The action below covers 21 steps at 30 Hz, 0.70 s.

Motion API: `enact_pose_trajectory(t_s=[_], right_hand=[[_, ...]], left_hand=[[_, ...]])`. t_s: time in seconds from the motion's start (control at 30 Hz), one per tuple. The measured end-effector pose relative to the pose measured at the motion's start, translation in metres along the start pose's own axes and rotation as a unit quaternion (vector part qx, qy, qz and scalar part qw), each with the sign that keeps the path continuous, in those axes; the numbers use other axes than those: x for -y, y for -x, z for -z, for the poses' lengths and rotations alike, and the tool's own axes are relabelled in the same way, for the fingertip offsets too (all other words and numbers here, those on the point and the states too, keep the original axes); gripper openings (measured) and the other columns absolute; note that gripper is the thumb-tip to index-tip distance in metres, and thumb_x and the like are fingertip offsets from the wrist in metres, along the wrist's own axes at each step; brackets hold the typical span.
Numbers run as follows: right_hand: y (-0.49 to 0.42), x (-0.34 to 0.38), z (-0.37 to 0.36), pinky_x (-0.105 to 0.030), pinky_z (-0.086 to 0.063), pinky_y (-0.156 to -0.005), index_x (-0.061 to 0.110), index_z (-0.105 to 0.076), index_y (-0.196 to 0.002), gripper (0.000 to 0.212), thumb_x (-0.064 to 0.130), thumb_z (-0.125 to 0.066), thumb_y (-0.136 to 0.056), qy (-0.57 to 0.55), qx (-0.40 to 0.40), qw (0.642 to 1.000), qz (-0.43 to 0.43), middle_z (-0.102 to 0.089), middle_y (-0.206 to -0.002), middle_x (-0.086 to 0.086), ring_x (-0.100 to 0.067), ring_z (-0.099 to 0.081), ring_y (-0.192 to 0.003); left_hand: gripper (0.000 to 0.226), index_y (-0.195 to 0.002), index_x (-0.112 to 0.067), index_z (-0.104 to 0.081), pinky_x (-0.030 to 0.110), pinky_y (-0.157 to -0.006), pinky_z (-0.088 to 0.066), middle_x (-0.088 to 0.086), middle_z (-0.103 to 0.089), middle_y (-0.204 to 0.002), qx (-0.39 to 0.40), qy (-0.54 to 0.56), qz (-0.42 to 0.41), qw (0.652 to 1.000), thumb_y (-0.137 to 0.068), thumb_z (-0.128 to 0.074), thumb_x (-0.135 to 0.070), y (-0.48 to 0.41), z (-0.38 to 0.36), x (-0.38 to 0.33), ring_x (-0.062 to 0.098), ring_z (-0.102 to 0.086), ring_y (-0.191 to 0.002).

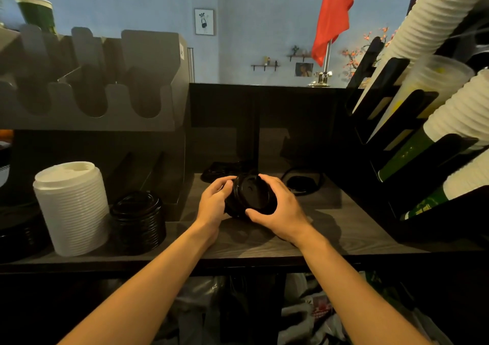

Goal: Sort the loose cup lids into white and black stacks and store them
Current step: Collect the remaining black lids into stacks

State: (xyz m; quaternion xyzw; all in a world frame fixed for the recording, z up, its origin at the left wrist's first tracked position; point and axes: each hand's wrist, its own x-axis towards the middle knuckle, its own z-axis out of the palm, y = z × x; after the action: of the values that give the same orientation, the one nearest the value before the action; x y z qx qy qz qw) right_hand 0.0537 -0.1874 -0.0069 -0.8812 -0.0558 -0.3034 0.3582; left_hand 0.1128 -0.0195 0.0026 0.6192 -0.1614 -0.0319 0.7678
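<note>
Grip shared between two hands on a held stack of black lids [251, 197], tipped on its side just above the middle of the wood-grain counter [264, 241]; cannot tell whether its lower edge touches the wood; left hand [213, 203] curled round the stack's left side, fingers wrapped behind it; right hand [279, 212] spread over the top lid, thumb low at the near edge, fingertips hooked over the far rim.

To the left on the same counter, tall white lid stack [71, 207] upright; just beside it on its right, shorter black lid stack [137, 219], upright too, close or touching, cannot tell which; further dark pile at the far left, too dim to name.

Behind the hands, near the back panel, loose black lids [225, 171] lying flat; to their right a dark round object [301, 182], too dim to name.

Above left, grey slotted organiser [105, 85]; at the right, slanted black dispenser rack [378, 85] loaded with sleeves of white ribbed paper cups [434, 19] and green-printed cups [404, 156].

Beyond the counter, red flag [334, 13] on a metal pole against a blue wall; below the counter, crumpled plastic bags [304, 310].
</note>
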Motion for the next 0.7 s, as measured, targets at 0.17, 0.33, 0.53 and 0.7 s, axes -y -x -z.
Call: enact_pose_trajectory(t_s=[0.17, 0.33, 0.53, 0.7], right_hand=[[0.0026, 0.0013, 0.0014, -0.024, -0.043, -0.103, 0.035, -0.039, -0.142, 0.086, 0.040, -0.085, -0.070, -0.001, 0.011, 1.000, 0.013, -0.044, -0.136, 0.017, -0.004, -0.045, -0.125], [0.0058, 0.0043, 0.0005, -0.027, -0.049, -0.098, 0.045, -0.030, -0.151, 0.087, 0.036, -0.077, -0.078, 0.071, 0.057, 0.994, 0.066, -0.036, -0.141, 0.021, -0.005, -0.044, -0.127], [0.0068, 0.0026, 0.0004, -0.031, -0.049, -0.102, 0.047, -0.024, -0.153, 0.089, 0.033, -0.071, -0.079, 0.080, 0.064, 0.991, 0.082, -0.031, -0.144, 0.019, -0.005, -0.041, -0.130], [0.0073, 0.0026, -0.0032, -0.036, -0.046, -0.107, 0.044, -0.021, -0.155, 0.088, 0.039, -0.069, -0.082, 0.121, 0.053, 0.986, 0.104, -0.028, -0.149, 0.011, -0.012, -0.037, -0.136]], left_hand=[[0.020, -0.107, -0.023, -0.074, 0.030, -0.078, -0.057, 0.006, -0.071, -0.113, -0.031, -0.021, -0.031, 0.999, -0.106, -0.054, -0.020, -0.0018, -0.0003, 0.0051, 0.023, -0.069, -0.108], [0.015, -0.107, -0.022, -0.075, 0.042, -0.089, -0.060, 0.004, -0.072, -0.113, -0.077, -0.012, -0.036, 0.996, -0.102, -0.062, -0.025, -0.0044, 0.0035, 0.0050, 0.023, -0.069, -0.110], [0.032, -0.127, -0.020, -0.067, 0.025, -0.065, -0.058, 0.004, -0.072, -0.118, -0.064, 0.058, -0.001, 0.996, -0.097, -0.067, -0.029, -0.0039, 0.0044, 0.0011, 0.020, -0.072, -0.106], [0.027, -0.121, -0.015, -0.071, 0.031, -0.073, -0.058, 0.007, -0.074, -0.114, -0.064, 0.079, 0.014, 0.995, -0.096, -0.068, -0.027, -0.0019, 0.0030, -0.0013, 0.022, -0.072, -0.106]])
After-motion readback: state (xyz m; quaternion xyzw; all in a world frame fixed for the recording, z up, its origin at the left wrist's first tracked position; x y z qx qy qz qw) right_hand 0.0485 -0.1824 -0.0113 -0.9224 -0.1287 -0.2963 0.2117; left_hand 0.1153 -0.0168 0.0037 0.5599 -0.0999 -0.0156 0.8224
